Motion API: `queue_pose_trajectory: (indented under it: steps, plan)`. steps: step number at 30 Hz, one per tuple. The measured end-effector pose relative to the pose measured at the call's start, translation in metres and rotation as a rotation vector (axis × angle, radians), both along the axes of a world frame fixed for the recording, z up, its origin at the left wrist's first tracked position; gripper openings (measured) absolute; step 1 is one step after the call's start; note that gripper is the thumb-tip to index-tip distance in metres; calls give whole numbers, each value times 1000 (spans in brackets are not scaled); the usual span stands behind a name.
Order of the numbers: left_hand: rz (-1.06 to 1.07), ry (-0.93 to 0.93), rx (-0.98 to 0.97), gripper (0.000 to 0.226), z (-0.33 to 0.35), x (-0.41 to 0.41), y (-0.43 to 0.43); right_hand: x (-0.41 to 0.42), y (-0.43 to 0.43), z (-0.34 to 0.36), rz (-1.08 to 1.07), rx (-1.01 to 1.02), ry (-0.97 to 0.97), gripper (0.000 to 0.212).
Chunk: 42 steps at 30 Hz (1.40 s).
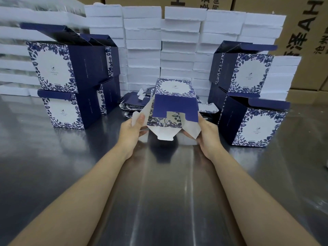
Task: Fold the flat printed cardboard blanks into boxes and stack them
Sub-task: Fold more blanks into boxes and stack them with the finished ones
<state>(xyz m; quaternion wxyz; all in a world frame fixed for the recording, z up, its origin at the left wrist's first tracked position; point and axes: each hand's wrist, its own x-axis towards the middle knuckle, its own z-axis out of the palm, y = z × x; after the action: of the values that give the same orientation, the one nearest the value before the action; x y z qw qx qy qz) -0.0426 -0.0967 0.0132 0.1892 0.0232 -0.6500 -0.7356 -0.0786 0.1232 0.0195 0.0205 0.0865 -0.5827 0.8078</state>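
A half-formed blue and white floral box [174, 102] is held above the steel table at centre, its bottom end facing me with the flaps spread. My left hand [132, 134] pinches the white left side flap with thumb on top. My right hand [206, 134] grips the right side flap. A blue notched flap hangs down over the opening and a white tongue flap sticks out below. A pile of flat printed blanks [134, 102] lies behind the box. Folded boxes stand stacked two high at left [58, 86] and at right [248, 96], lids open.
White foam blocks [177, 50] form a wall of stacks behind everything. Brown shipping cartons [307, 41] rise at the right rear. The shiny steel table [159, 201] stretches toward me beneath my forearms.
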Motion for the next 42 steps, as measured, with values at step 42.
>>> queue_pose_trajectory:
  steps: [42]
  plan:
    - [-82,212,-488,50,-7,3,11,5,-12,-9,-455,885,669,66]
